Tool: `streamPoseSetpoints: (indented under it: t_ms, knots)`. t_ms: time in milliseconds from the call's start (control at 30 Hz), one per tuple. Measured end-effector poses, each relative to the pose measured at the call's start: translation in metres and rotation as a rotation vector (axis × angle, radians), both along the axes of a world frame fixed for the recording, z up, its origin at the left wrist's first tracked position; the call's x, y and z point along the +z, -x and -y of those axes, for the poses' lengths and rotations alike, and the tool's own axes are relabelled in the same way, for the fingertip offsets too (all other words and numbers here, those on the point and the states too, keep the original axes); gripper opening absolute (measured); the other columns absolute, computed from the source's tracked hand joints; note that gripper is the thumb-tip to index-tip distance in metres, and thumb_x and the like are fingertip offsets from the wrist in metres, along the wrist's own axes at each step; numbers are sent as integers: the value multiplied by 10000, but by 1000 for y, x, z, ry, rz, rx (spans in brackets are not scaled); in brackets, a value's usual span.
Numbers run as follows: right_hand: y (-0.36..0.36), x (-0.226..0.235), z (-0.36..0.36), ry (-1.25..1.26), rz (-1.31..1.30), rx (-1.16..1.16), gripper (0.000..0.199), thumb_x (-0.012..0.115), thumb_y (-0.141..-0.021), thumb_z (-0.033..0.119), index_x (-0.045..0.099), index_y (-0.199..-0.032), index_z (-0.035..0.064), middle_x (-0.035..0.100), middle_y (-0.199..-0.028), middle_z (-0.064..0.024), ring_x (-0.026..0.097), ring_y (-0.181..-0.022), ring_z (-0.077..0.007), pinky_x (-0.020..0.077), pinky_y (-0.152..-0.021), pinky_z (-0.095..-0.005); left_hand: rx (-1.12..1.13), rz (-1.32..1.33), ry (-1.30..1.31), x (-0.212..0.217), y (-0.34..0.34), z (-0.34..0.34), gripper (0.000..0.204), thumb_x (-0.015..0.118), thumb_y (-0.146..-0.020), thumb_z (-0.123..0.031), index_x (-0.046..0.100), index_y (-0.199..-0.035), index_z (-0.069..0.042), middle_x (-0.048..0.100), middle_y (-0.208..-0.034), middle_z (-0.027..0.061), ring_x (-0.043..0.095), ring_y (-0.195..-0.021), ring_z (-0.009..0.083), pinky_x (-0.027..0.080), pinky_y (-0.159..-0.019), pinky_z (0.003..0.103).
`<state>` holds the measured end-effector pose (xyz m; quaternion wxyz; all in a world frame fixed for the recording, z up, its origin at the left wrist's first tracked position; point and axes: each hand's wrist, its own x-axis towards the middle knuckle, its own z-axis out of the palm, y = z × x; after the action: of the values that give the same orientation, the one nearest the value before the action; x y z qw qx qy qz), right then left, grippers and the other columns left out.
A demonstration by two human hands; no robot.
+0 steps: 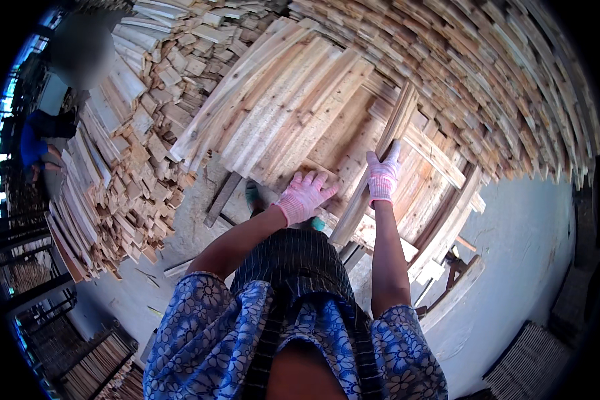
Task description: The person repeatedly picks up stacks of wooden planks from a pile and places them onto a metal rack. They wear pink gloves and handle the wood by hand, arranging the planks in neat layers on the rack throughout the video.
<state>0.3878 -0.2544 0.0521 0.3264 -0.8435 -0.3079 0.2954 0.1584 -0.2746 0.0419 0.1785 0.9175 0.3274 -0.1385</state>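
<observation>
My left hand, in a pink-and-white knit glove, lies flat with spread fingers at the near end of several pale, knotty boards laid side by side. My right hand, gloved the same way, grips a long narrow plank at about its middle, thumb on the left and fingers on the right. This plank slants across the work surface, its near end jutting toward my waist. Right of it are more boards with a crosswise strip over them. The undersides of the boards are hidden.
Stacked timber rises at the back and right. A large heap of short boards fills the left. Another person in blue is at the far left. Wooden legs and a loose board stand near the grey floor.
</observation>
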Motion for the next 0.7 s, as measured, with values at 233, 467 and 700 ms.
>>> streamPoseSetpoints:
  t_ms: [233, 467, 700]
  knots:
    - [83, -93, -78, -25, 338, 147, 706, 501, -1011, 472, 248, -1610, 194, 419, -1411, -399, 563, -1176, -519, 497, -969, -526, 468, 416, 70, 40, 151, 39, 616, 663, -891, -331, 471, -1452, -165, 561, -1302, 137, 582, -1157, 376, 447, -1016, 509]
    - [122, -25, -103, 263, 509, 226, 588, 507, -1032, 391, 319, -1570, 248, 460, -1374, -301, 591, -1150, -481, 539, -885, -547, 1123, 345, -259, 72, 382, 81, 627, 708, -867, -303, 488, -1431, -138, 557, -1351, 198, 581, -1202, 394, 466, -1037, 501]
    - [520, 108, -108, -56, -561, 1179, 593, 597, -1013, 335, 400, -1507, 74, 530, -1368, -211, 583, -1189, -345, 508, -978, -461, 1755, 574, -718, 77, 622, 21, 724, 718, -901, -358, 410, -1503, -101, 428, -1480, 285, 481, -1313, 475, 451, -1076, 492]
